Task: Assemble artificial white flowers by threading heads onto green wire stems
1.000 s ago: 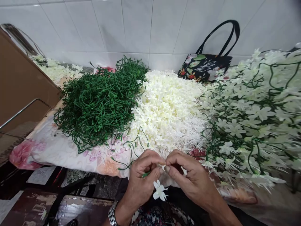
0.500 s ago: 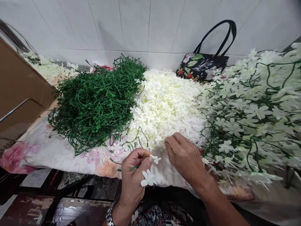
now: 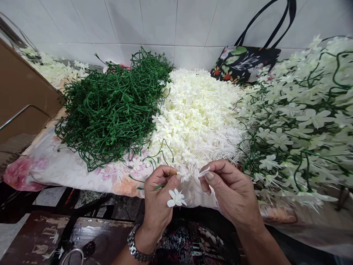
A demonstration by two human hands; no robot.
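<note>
My left hand (image 3: 160, 191) is closed on a green plastic flower stem, whose end (image 3: 135, 179) sticks out to the left. One white artificial blossom (image 3: 176, 198) on it hangs below my thumb, and another blossom (image 3: 184, 176) sits at my fingertips. Between thumb and fingers, my right hand (image 3: 228, 191) pinches a thin white stamen (image 3: 204, 171), its tip pointing at the blossom, a small gap apart. Behind both hands lies a heap of loose white blossoms (image 3: 195, 106), with a pile of white stamens (image 3: 220, 145) at its right front.
A tangled pile of green stems (image 3: 110, 110) lies left. Finished-looking white flower sprays (image 3: 300, 129) are heaped right. A floral handbag (image 3: 245, 62) leans on the tiled wall (image 3: 154, 22). A cardboard box (image 3: 27, 81) stands far left. Flowered cloth (image 3: 91, 184) covers the work surface.
My right hand has come from the edge of the stamen pile towards my left hand, now showing a white stamen in its pinch. The left hand keeps its hold; the view has tilted slightly.
</note>
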